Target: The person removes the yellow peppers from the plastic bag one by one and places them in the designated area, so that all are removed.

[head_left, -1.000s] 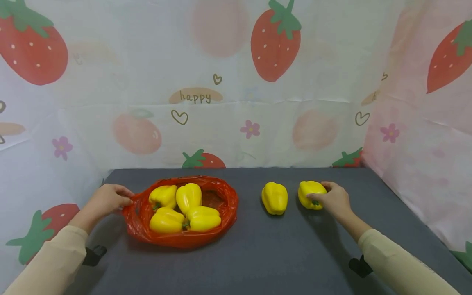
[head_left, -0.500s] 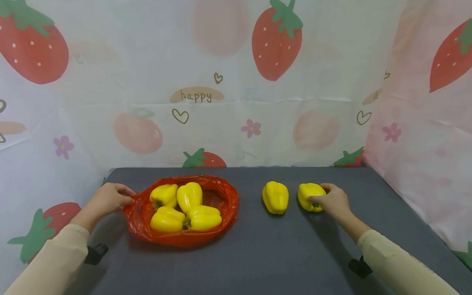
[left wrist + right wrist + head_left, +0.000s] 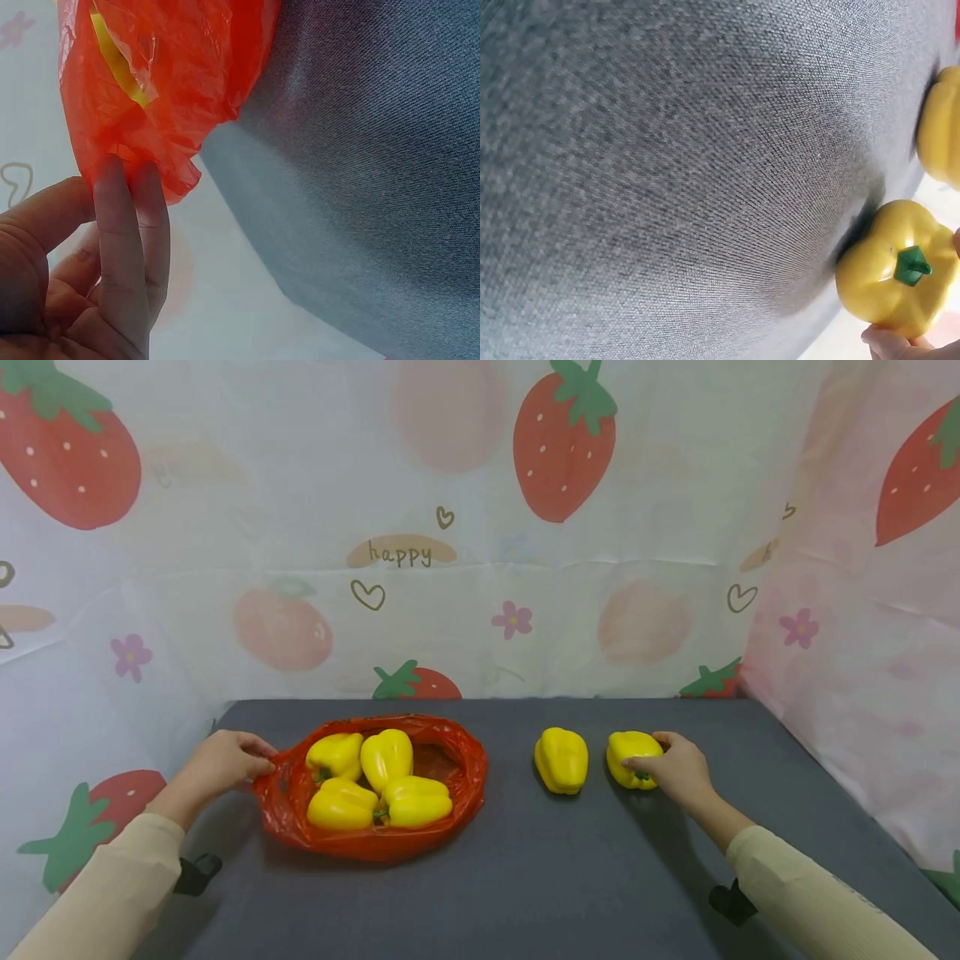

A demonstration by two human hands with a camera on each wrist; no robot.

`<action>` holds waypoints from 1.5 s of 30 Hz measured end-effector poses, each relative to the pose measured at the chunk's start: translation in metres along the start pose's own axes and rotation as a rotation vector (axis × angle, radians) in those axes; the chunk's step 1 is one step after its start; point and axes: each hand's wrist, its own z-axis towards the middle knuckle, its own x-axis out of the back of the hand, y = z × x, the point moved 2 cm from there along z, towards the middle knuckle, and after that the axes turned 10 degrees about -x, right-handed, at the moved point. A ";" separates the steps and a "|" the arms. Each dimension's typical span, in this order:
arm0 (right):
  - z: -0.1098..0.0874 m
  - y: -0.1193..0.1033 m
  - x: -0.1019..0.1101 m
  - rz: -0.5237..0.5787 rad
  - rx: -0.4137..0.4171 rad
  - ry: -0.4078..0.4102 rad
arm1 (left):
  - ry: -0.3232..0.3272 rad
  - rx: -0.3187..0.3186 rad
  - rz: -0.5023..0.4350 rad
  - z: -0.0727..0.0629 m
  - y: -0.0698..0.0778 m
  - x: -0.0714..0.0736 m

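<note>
At the left of the head view, my left hand [image 3: 228,764] pinches the near-left edge of a red plastic bag [image 3: 375,846]. Thumb and fingertips close on the thin film in the left wrist view, where the bag [image 3: 165,82] hangs from them. Several yellow bell peppers [image 3: 386,760] lie inside its wide mouth. On the right, my right hand [image 3: 678,768] holds another yellow bell pepper [image 3: 626,756] between thumb and fingers. Its green stem [image 3: 913,265] faces the right wrist camera. Just left of that stands a further bell pepper [image 3: 561,762], untouched.
A dark grey cloth [image 3: 480,902] covers the table. Behind and on both sides hangs a white curtain [image 3: 480,635] printed with strawberries, hearts and flowers. A black wrist strap piece [image 3: 197,874] shows under the left forearm, another [image 3: 732,903] under the right.
Between the first two frames the pepper in my right hand lowers slightly and its stem tips downward. It then stays put. My left hand keeps its pinch on the bag.
</note>
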 end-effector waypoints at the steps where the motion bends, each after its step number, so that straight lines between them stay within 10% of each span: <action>1: 0.000 -0.001 0.000 0.002 -0.001 0.000 | 0.000 0.000 0.000 0.000 0.000 0.000; 25: -0.011 -0.044 0.007 0.116 0.034 0.051 | 0.011 0.003 0.008 -0.001 0.001 0.001; 45: -0.025 -0.110 -0.052 0.210 0.163 -0.072 | 0.019 0.013 0.000 -0.002 0.003 -0.001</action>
